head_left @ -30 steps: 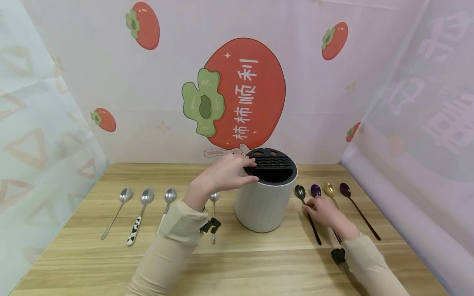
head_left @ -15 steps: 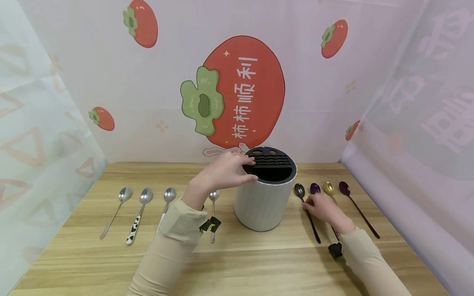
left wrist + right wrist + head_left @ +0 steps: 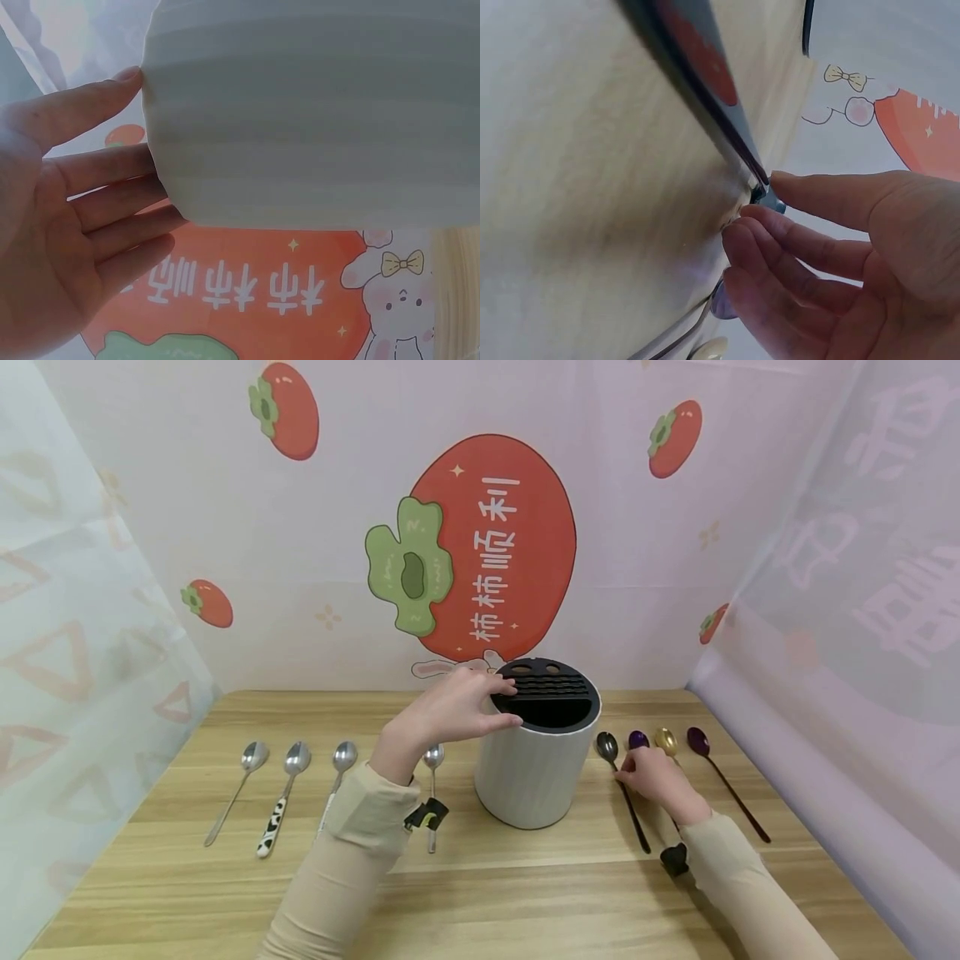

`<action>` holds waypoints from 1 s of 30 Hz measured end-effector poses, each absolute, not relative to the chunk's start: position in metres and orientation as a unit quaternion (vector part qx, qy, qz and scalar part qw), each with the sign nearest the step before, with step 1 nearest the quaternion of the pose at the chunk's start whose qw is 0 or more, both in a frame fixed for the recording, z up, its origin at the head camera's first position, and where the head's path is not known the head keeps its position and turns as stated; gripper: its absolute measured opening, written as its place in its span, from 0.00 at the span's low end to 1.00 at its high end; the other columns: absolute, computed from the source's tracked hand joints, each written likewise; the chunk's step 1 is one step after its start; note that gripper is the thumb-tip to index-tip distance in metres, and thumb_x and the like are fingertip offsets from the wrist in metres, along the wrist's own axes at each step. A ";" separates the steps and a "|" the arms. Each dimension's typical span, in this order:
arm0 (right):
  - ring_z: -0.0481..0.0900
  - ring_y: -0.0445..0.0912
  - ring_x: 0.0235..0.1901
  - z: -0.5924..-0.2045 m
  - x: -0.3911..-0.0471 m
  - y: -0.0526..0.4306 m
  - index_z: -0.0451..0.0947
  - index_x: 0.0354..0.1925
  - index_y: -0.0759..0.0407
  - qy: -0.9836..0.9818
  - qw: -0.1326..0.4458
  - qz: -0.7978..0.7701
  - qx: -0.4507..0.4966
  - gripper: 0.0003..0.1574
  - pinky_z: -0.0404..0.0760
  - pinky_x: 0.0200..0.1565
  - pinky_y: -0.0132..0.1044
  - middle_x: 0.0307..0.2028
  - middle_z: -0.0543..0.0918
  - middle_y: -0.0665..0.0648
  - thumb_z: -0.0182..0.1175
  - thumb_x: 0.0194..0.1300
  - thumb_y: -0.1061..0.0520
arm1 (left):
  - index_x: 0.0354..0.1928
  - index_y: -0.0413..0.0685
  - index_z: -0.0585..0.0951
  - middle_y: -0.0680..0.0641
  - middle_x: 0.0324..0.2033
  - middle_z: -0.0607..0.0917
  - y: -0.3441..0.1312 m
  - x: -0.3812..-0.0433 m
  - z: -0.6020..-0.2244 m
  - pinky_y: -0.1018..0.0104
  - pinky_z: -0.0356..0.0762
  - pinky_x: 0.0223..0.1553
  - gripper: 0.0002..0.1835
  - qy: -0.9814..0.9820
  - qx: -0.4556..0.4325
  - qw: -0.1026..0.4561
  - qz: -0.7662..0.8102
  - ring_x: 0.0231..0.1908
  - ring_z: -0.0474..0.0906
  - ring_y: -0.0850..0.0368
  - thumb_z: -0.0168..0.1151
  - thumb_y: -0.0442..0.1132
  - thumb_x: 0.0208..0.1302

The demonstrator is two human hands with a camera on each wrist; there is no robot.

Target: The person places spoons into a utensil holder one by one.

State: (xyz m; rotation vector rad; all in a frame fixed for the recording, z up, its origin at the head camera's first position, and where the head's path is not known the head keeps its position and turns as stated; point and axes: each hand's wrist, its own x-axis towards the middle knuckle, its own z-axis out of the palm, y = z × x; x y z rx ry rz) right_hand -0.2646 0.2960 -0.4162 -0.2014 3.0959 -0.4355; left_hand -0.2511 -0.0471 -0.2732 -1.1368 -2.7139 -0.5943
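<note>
A white ribbed utensil holder (image 3: 528, 785) with a black slotted lid (image 3: 551, 693) stands upright near the back of the table. My left hand (image 3: 450, 714) rests on its left rim, fingers extended over the lid and thumb at the front edge; the left wrist view shows the fingertips against the holder's wall (image 3: 315, 112). Right of the holder, my right hand (image 3: 660, 781) pinches a black spoon (image 3: 607, 746) below its bowl. In the right wrist view, thumb and index finger meet at the spoon's handle (image 3: 720, 112). A purple spoon (image 3: 638, 740) lies partly hidden behind that hand.
A gold spoon (image 3: 665, 741) and a dark purple spoon (image 3: 698, 742) lie farther right. On the left are a plain silver spoon (image 3: 253, 755), a spoon with a cow-print handle (image 3: 271, 828) and two more silver spoons. Printed cloth (image 3: 322, 543) encloses the table.
The right hand has shifted slightly toward the black spoon's bowl, its fingers drawn in closer on the handle. The left hand stays on the holder's rim; the spoons keep their places.
</note>
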 end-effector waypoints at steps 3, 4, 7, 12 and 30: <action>0.75 0.42 0.21 -0.416 -0.266 0.297 0.82 0.29 0.62 0.987 0.010 -0.148 -0.054 0.10 0.73 0.24 0.35 0.22 0.81 0.52 0.65 0.59 0.55 | 0.53 0.49 0.81 0.52 0.50 0.84 -0.047 -0.252 -0.272 0.62 0.74 0.53 0.25 -0.902 -0.379 0.066 -0.198 0.53 0.74 0.55 0.65 0.54 0.58; 0.75 0.43 0.21 -0.416 -0.266 0.298 0.82 0.28 0.62 0.987 0.011 -0.150 -0.052 0.10 0.73 0.24 0.35 0.22 0.81 0.53 0.65 0.58 0.55 | 0.53 0.49 0.82 0.52 0.50 0.84 -0.046 -0.252 -0.272 0.62 0.74 0.53 0.25 -0.901 -0.379 0.066 -0.198 0.53 0.74 0.55 0.65 0.54 0.58; 0.75 0.43 0.22 -0.417 -0.268 0.299 0.82 0.28 0.63 0.987 0.014 -0.155 -0.049 0.10 0.73 0.25 0.35 0.23 0.81 0.53 0.66 0.58 0.55 | 0.53 0.49 0.82 0.53 0.50 0.84 -0.046 -0.252 -0.271 0.62 0.74 0.53 0.24 -0.900 -0.380 0.062 -0.201 0.54 0.73 0.55 0.65 0.54 0.58; 0.76 0.43 0.23 -0.418 -0.272 0.301 0.83 0.29 0.64 0.983 0.035 -0.178 -0.035 0.11 0.75 0.26 0.35 0.23 0.82 0.54 0.66 0.57 0.55 | 0.52 0.49 0.82 0.53 0.50 0.84 -0.046 -0.252 -0.271 0.62 0.74 0.52 0.24 -0.901 -0.378 0.061 -0.203 0.54 0.73 0.55 0.66 0.54 0.57; 0.74 0.42 0.22 -0.419 -0.275 0.301 0.85 0.24 0.61 0.974 0.054 -0.222 -0.007 0.10 0.69 0.27 0.33 0.18 0.81 0.51 0.66 0.57 0.55 | 0.51 0.50 0.83 0.53 0.49 0.84 -0.047 -0.253 -0.270 0.63 0.75 0.52 0.23 -0.902 -0.376 0.059 -0.203 0.55 0.72 0.56 0.66 0.54 0.57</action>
